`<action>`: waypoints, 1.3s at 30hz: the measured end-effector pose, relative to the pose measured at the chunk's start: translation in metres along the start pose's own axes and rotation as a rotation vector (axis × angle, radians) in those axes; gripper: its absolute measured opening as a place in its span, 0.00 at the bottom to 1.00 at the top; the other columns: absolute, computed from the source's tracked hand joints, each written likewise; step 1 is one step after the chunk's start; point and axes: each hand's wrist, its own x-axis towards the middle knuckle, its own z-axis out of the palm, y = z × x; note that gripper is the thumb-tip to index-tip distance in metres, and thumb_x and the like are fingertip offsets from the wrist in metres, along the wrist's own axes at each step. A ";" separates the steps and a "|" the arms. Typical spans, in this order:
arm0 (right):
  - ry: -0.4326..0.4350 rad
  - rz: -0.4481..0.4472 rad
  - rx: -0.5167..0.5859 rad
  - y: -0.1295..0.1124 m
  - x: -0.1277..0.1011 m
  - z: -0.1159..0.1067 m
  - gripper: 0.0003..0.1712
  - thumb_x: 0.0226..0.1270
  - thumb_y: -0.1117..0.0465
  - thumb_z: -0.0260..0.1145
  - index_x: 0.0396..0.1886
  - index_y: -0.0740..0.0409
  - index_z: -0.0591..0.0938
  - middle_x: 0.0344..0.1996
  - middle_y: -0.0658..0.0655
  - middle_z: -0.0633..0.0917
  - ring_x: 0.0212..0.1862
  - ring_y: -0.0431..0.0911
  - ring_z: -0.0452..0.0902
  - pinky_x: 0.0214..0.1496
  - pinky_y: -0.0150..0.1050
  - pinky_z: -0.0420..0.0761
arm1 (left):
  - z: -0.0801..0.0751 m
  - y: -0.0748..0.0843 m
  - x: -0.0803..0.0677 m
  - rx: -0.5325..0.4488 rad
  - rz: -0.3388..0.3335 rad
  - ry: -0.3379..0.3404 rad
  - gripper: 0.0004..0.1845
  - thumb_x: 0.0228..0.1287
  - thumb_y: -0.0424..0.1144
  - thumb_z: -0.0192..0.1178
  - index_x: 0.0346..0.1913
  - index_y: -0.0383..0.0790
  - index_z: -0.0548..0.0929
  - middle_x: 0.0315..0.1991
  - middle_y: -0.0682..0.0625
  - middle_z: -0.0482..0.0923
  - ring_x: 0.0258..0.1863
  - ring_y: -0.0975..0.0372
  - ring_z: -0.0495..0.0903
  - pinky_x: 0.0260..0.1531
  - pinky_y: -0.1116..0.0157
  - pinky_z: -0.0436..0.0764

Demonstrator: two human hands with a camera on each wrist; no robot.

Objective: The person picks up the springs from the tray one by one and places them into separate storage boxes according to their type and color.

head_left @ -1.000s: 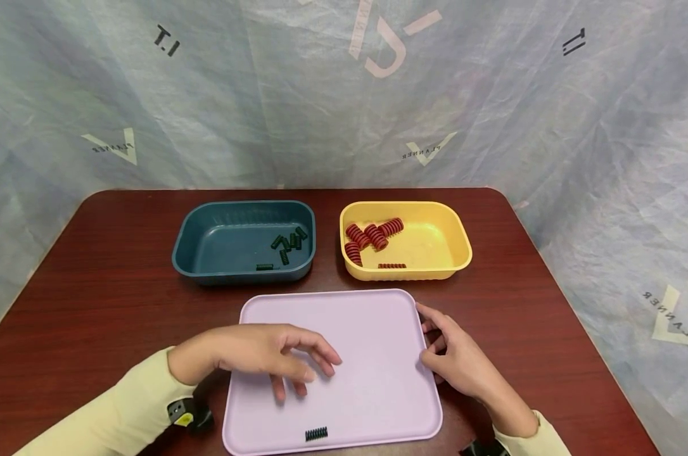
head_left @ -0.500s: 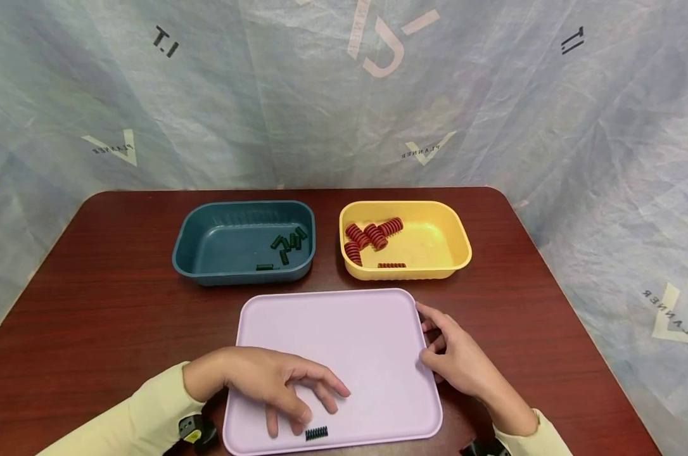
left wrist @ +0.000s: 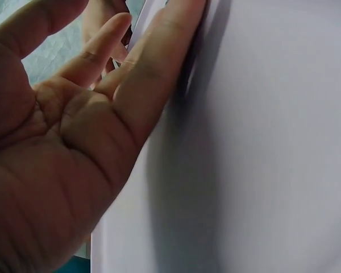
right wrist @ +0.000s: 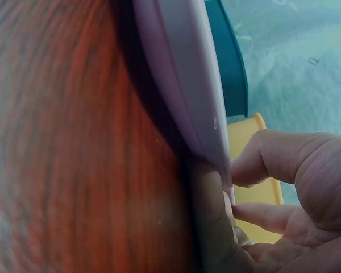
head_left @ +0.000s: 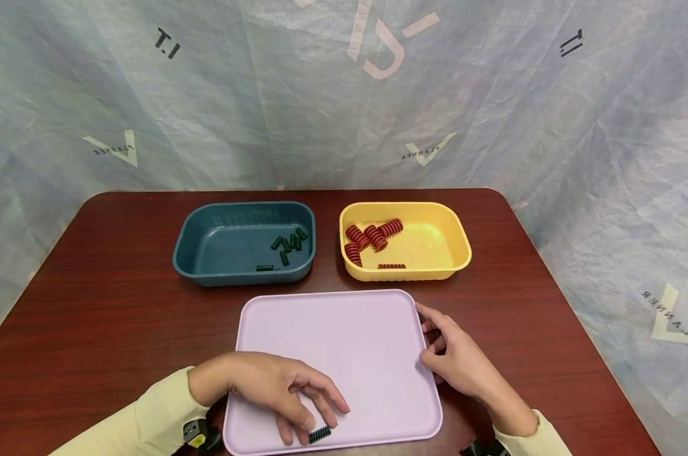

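Observation:
A small dark green coil spring [head_left: 319, 434] lies slanted near the front edge of the lilac tray [head_left: 344, 329]. Over the tray's front left part is my left hand [head_left: 284, 392], palm down, its fingers loosely spread and the tips beside the spring. They seem to touch it; no pinch shows. In the left wrist view the left fingers [left wrist: 153, 74] reach out almost straight along the tray surface. My right hand [head_left: 458, 358] holds the tray's right rim. In the right wrist view its thumb [right wrist: 250, 165] lies over the rim and a finger [right wrist: 207, 210] is underneath.
Behind the tray stand a dark teal bin [head_left: 218, 277] with several small green springs [head_left: 293, 240] and a yellow bin [head_left: 407, 275] with several red springs [head_left: 375, 237]. All rest on a reddish-brown wooden table [head_left: 121, 304] before a grey curtain [head_left: 321, 95].
My left hand has come down and toward the tray's front, reaching the green spring. The spring has turned slightly and shifted a little to the right. My right hand stays at the rim.

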 end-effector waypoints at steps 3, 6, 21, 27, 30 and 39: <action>0.001 -0.001 0.001 0.000 0.000 0.000 0.45 0.58 0.80 0.61 0.77 0.58 0.66 0.51 0.64 0.74 0.34 0.47 0.76 0.19 0.41 0.84 | 0.000 0.000 0.000 0.000 0.007 0.011 0.23 0.75 0.28 0.57 0.70 0.38 0.75 0.60 0.46 0.81 0.44 0.61 0.86 0.42 0.67 0.86; 0.001 0.000 0.001 0.000 0.000 0.000 0.45 0.58 0.80 0.61 0.77 0.57 0.66 0.51 0.64 0.73 0.34 0.47 0.76 0.19 0.41 0.84 | 0.000 -0.001 0.000 0.036 0.021 0.018 0.22 0.75 0.28 0.58 0.69 0.37 0.76 0.60 0.47 0.81 0.44 0.63 0.86 0.41 0.69 0.86; 0.016 -0.008 -0.013 0.001 -0.001 0.001 0.46 0.57 0.80 0.60 0.77 0.58 0.67 0.50 0.64 0.73 0.34 0.46 0.76 0.18 0.40 0.83 | -0.004 0.003 -0.005 0.185 0.139 0.203 0.19 0.72 0.32 0.62 0.63 0.34 0.80 0.53 0.46 0.81 0.37 0.64 0.82 0.33 0.72 0.83; 0.015 -0.008 -0.015 0.001 -0.001 0.001 0.45 0.57 0.80 0.60 0.77 0.58 0.67 0.50 0.64 0.73 0.34 0.46 0.76 0.18 0.40 0.83 | -0.006 0.006 -0.010 0.233 0.145 0.284 0.17 0.72 0.35 0.64 0.61 0.38 0.83 0.51 0.43 0.82 0.35 0.63 0.82 0.32 0.70 0.84; 0.014 -0.007 -0.016 0.001 -0.001 0.001 0.45 0.57 0.80 0.60 0.77 0.58 0.67 0.50 0.64 0.73 0.34 0.46 0.76 0.18 0.40 0.83 | -0.006 0.008 -0.012 0.253 0.141 0.323 0.17 0.72 0.35 0.65 0.60 0.40 0.83 0.50 0.44 0.81 0.32 0.63 0.81 0.30 0.71 0.83; 0.016 -0.001 -0.021 0.000 -0.001 0.001 0.45 0.57 0.80 0.61 0.77 0.57 0.67 0.50 0.63 0.73 0.34 0.47 0.76 0.19 0.40 0.83 | -0.006 0.011 -0.016 0.410 0.112 0.455 0.16 0.66 0.33 0.70 0.56 0.45 0.86 0.48 0.48 0.80 0.21 0.67 0.75 0.25 0.74 0.76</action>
